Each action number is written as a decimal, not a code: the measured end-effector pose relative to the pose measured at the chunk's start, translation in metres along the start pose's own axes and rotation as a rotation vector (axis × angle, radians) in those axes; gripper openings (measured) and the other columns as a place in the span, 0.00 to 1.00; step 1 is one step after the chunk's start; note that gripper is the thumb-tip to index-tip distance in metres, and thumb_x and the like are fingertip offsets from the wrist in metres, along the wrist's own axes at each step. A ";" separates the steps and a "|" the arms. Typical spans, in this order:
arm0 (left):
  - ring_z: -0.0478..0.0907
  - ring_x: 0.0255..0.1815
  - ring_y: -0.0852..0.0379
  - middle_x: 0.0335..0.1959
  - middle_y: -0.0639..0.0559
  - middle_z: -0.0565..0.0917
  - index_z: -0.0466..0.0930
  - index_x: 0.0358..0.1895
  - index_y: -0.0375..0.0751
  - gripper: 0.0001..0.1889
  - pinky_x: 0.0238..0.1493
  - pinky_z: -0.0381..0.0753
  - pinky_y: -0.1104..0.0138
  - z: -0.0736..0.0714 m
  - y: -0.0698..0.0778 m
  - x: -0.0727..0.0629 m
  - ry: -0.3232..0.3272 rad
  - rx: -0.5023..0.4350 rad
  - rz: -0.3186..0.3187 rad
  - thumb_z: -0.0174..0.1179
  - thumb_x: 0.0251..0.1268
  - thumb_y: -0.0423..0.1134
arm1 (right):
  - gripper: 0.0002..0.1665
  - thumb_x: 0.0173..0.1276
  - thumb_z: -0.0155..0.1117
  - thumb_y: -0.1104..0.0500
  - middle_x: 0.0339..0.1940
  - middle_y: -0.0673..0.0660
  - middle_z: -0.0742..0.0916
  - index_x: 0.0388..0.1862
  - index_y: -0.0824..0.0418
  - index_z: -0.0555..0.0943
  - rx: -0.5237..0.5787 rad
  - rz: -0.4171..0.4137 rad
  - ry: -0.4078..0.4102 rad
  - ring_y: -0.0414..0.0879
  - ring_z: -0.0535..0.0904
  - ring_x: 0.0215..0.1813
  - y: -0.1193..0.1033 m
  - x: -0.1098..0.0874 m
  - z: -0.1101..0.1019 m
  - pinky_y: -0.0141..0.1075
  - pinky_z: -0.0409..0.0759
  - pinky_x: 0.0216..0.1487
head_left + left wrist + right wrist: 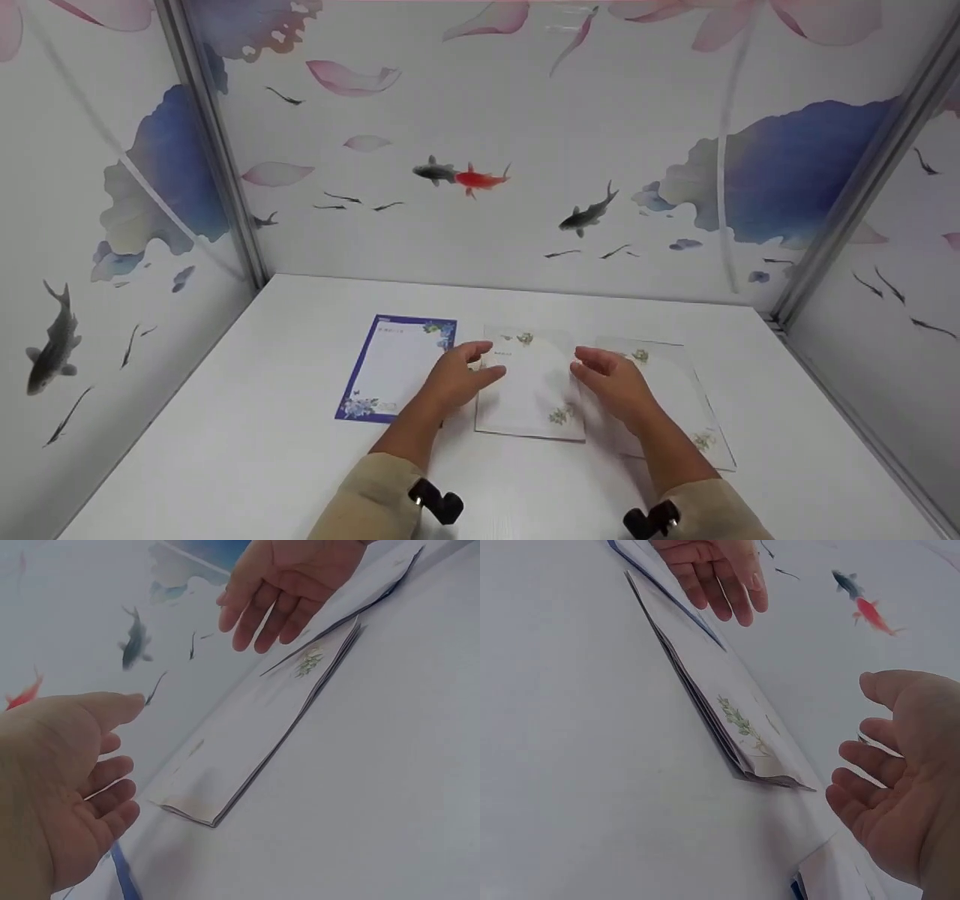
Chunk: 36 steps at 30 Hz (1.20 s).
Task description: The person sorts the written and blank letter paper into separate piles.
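Observation:
A stack of cream paper sheets (529, 397) with small printed flowers lies in the middle of the table. My left hand (461, 375) is held over its left edge, and my right hand (611, 375) faces it from the right side, palms toward each other. Both hands have loosely bent fingers and nothing between them. In the left wrist view the layered edges of the middle stack (255, 742) show between the left hand (75, 780) and the far hand. The right wrist view shows the right hand (896, 772) beside the corner of that stack (712, 690).
To the left lies a blue-bordered sheet (397, 360) with blue flowers, partly behind the left hand. A second flowered paper stack (679, 405) lies to the right, partly under the right forearm. Printed panels (480, 240) enclose the white table (247, 435) on three sides.

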<state>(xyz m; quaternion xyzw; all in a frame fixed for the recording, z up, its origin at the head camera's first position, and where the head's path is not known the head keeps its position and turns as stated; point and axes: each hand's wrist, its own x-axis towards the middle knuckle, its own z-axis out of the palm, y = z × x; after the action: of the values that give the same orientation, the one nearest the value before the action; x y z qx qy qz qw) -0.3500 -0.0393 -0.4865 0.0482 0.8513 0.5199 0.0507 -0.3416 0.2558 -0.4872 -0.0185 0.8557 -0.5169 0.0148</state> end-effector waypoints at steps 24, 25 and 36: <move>0.49 0.92 0.51 0.90 0.60 0.55 0.59 0.87 0.56 0.46 0.90 0.53 0.48 0.005 -0.012 -0.011 -0.321 0.656 0.162 0.58 0.72 0.71 | 0.49 0.71 0.72 0.37 0.91 0.44 0.59 0.86 0.43 0.65 -0.516 -0.059 -0.389 0.56 0.43 0.93 0.005 -0.011 0.008 0.65 0.47 0.89; 0.49 0.92 0.50 0.90 0.60 0.55 0.59 0.87 0.55 0.46 0.90 0.54 0.48 0.005 -0.012 -0.011 -0.322 0.671 0.168 0.58 0.72 0.71 | 0.49 0.71 0.73 0.37 0.91 0.44 0.58 0.86 0.44 0.65 -0.518 -0.060 -0.394 0.56 0.43 0.93 0.005 -0.011 0.008 0.65 0.47 0.89; 0.49 0.92 0.50 0.90 0.59 0.55 0.59 0.86 0.55 0.47 0.90 0.54 0.49 0.007 -0.009 -0.015 -0.314 0.689 0.155 0.63 0.70 0.69 | 0.50 0.70 0.75 0.42 0.92 0.45 0.59 0.87 0.45 0.64 -0.518 -0.069 -0.420 0.57 0.44 0.93 0.006 -0.012 0.004 0.66 0.48 0.89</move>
<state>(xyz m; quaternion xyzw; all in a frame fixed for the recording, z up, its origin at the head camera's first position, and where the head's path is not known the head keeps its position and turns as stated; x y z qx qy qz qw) -0.3344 -0.0396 -0.4969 0.2057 0.9519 0.1920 0.1217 -0.3297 0.2553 -0.4947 -0.1568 0.9359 -0.2671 0.1681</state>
